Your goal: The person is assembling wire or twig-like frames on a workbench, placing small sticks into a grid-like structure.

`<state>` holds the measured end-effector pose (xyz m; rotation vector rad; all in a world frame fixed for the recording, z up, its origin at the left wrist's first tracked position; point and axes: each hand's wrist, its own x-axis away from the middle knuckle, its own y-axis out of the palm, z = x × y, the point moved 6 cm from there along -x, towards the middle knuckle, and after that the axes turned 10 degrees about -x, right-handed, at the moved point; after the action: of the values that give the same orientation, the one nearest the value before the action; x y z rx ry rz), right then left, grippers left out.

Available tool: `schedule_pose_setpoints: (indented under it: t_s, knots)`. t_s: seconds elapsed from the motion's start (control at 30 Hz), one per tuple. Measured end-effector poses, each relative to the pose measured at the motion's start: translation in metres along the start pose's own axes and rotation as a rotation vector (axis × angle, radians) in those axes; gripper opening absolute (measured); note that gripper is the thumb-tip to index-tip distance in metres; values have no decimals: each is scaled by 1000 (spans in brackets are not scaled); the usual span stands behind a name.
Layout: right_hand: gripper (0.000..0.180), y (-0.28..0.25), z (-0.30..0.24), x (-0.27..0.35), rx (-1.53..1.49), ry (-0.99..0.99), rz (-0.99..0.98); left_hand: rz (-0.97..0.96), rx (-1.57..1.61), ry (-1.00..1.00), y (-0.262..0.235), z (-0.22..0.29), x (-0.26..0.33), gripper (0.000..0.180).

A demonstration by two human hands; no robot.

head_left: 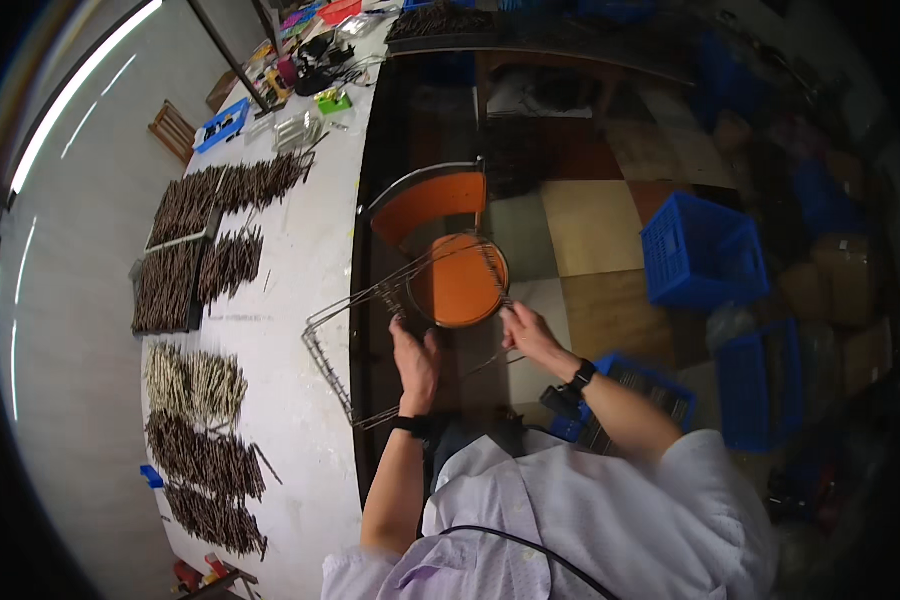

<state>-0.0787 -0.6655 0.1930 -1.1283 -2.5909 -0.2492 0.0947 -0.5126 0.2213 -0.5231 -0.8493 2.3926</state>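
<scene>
A long wire rack (330, 365) is held at waist height, tilted, with its left end over the edge of the white table. It is an open frame of thin metal rods with rows of short prongs across it. My right hand (532, 333) is closed round its right end. My left hand (415, 368) has its fingers on a middle crossbar, the thumb apart; part of this grip is hidden. Behind the rack stands a chair with a round orange seat (465, 285).
On the white table (305, 255) lie bundles of dark brown sticks (170, 290) and a paler bundle (195, 385). A blue tray (222, 125) and clutter sit at its far end. Blue crates (705, 250) stand on the floor to the right, one (630, 395) beside my right forearm.
</scene>
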Motion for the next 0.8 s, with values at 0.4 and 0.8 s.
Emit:
schedule_pose_setpoints:
  t_s: [0.4, 0.8]
  knots:
    - [21, -273, -15, -60, -238, -24, 565, -717, 629, -104, 258, 154, -108, 46]
    - [20, -441, -122, -205, -339, -6, 518, -1024, 702, -386, 442, 243, -269, 28]
